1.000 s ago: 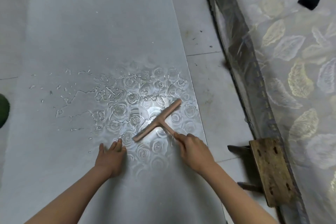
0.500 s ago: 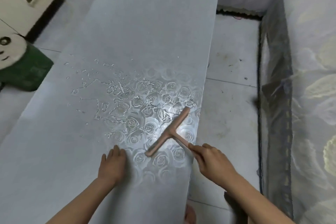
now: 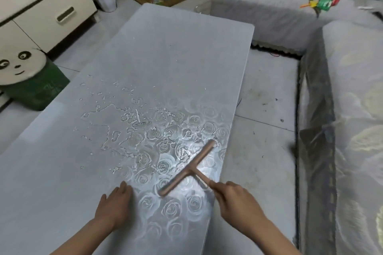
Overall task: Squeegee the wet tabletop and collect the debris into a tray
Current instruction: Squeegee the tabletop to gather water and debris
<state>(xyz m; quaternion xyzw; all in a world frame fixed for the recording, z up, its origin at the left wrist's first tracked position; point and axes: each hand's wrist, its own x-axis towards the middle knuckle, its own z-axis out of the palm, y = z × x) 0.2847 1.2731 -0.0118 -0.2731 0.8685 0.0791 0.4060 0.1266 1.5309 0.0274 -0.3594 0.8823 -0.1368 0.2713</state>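
Right hand [image 3: 238, 198] grips squeegee [image 3: 187, 168] (handle end hidden) | left hand [image 3: 116, 205] on tabletop [image 3: 165, 58]

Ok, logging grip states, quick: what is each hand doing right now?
Left hand: open, flat on the tabletop.
Right hand: closed round the squeegee handle.

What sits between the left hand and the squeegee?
Head view: only bare, glossy rose-patterned tabletop between left hand and squeegee; they don't touch.

pink T-shaped squeegee [image 3: 187, 168] laid on grey rose-patterned tabletop [image 3: 176, 58], near right edge | spilled water [image 3: 132, 124] spread left, behind it
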